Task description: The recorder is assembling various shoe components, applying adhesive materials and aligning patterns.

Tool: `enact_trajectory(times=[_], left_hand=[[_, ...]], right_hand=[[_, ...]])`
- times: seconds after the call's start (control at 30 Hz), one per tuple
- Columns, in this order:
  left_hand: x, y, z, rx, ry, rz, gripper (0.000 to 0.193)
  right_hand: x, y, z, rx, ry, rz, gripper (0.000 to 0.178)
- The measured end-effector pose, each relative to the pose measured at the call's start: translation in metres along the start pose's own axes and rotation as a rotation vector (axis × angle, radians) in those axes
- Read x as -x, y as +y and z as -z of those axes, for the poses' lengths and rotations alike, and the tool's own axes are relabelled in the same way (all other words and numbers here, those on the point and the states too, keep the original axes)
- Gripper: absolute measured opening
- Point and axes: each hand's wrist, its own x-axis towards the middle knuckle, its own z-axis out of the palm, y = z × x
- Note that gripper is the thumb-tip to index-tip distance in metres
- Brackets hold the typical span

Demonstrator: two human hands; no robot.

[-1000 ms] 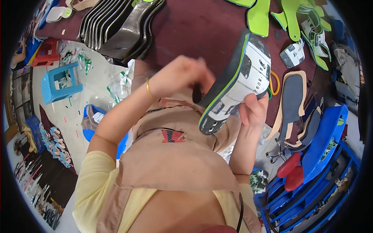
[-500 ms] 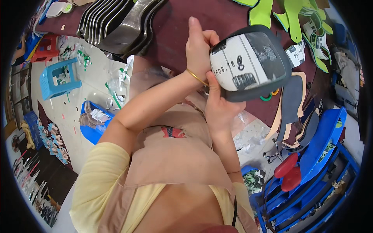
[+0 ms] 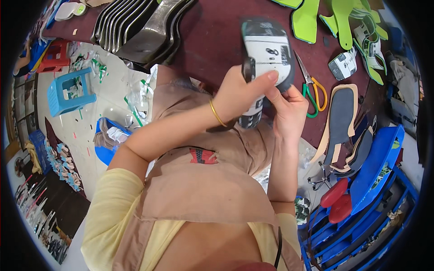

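Observation:
Over the near edge of the dark red table I hold a long, sole-shaped dark piece [image 3: 270,50] with white printed patches, its rounded end tilted up and away. My left hand [image 3: 242,90], with a gold bangle at the wrist, grips it from the left, thumb across the printed face. At its right edge my right hand [image 3: 289,108] is closed, fingertips pinching the rim. Part of the piece is hidden behind my hands. A pair of scissors [image 3: 312,88] with green and orange handles lies partly open just right of my right hand.
Dark, glossy curved pieces [image 3: 144,38] stand stacked at upper left. Lime-green cut pieces [image 3: 305,20] lie at upper right, near a small printed piece [image 3: 342,65]. Grey insoles with tan edges [image 3: 341,108] lie at right, above a blue rack [image 3: 361,235]. A blue stool [image 3: 68,92] stands left.
The piece has turned from broadside to lengthwise and shifted left, uncovering the scissors. My left thumb now presses its face, and my right hand has moved right along its edge.

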Motion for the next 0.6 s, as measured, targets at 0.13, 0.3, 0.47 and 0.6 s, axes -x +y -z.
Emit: enact_trajectory(times=[0.13,0.3,0.47,0.6], left_hand=[[-0.007,-0.021,-0.008,0.059,0.174,-0.250,0.021],[-0.018,-0.042,-0.013,0.033,0.264,-0.329,0.030],[-0.019,-0.016,0.002,0.195,0.024,-0.004,0.032],[-0.014,-0.008,0.026,-0.040,-0.278,-0.011,0.032]], right_hand=[[-0.005,-0.004,-0.019,0.067,-0.012,0.092,0.037],[0.008,0.011,-0.027,0.479,0.039,0.262,0.037],[0.017,0.003,0.000,0.389,-0.063,0.307,0.031],[0.004,-0.029,0.004,0.227,0.096,0.234,0.024]])
